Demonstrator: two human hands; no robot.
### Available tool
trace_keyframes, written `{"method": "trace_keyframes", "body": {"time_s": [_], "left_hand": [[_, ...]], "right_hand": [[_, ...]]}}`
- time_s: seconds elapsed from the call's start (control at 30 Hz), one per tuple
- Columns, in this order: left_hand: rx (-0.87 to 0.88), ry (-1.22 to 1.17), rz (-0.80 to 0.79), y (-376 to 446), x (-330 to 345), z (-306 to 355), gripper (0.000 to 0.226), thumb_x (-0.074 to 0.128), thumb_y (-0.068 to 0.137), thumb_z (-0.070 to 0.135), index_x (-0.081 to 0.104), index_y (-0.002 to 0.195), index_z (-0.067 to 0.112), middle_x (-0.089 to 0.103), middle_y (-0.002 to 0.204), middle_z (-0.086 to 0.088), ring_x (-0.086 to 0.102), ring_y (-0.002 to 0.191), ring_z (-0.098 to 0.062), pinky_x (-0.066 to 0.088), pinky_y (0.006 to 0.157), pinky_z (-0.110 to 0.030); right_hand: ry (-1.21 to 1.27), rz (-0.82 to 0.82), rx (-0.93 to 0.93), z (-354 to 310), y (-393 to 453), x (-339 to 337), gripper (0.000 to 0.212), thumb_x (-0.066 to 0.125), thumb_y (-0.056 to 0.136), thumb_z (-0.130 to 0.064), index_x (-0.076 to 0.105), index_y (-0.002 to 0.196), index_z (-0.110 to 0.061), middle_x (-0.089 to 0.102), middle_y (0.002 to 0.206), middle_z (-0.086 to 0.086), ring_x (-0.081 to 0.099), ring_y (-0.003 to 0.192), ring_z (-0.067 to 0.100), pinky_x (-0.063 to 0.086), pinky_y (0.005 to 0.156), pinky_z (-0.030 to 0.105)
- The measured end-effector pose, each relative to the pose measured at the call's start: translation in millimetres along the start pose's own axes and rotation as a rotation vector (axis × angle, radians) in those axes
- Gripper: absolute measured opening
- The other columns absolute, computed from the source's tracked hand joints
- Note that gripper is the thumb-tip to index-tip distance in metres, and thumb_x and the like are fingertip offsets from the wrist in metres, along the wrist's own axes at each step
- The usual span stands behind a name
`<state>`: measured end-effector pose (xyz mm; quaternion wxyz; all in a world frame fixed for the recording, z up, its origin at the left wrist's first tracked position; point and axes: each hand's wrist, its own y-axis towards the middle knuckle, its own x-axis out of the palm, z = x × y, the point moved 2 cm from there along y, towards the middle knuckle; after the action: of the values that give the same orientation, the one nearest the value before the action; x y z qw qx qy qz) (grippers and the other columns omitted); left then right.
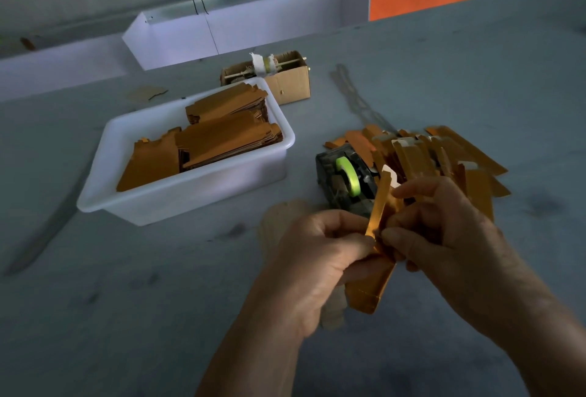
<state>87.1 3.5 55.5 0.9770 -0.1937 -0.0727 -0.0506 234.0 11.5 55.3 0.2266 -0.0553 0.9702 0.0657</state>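
Fingers of the right hand and the left hand curl round a gold cardboard sleeve, held above the table, just in front of the tape dispenser and a pile of like sleeves.

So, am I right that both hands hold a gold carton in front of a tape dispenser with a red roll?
Not quite: the head view shows the roll in the tape dispenser is green, not red. The left hand and right hand do hold the gold carton in front of it.
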Motion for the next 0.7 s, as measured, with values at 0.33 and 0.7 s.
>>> {"method": "trace_keyframes", "body": {"time_s": [0.33, 0.7], "left_hand": [[0.054, 0.060, 0.068, -1.2, 0.3, -8.6, 0.011, 0.062, 0.090, 0.010, 0.071, 0.084, 0.008, 0.075, 0.082, -0.010, 0.074, 0.079, -0.022, 0.060, 0.076, -0.035], [0.179, 0.163, 0.290, -8.3, 3.4, -14.5, 0.012, 0.064, 0.088, 0.008, 0.070, 0.080, 0.015, 0.074, 0.074, -0.006, 0.073, 0.073, -0.021, 0.060, 0.070, -0.036]], "right_hand": [[-0.153, 0.065, 0.009, -9.9, -3.4, 5.3, 0.028, 0.070, 0.079, -0.021, 0.047, 0.087, -0.032, 0.064, 0.069, -0.009, 0.060, 0.067, -0.006, 0.044, 0.056, 0.005], [-0.494, 0.159, 0.067, -21.2, -6.6, 6.9, 0.045, 0.065, 0.068, -0.055, 0.035, 0.093, -0.032, 0.051, 0.069, -0.014, 0.051, 0.061, 0.000, 0.039, 0.050, 0.020]]}}
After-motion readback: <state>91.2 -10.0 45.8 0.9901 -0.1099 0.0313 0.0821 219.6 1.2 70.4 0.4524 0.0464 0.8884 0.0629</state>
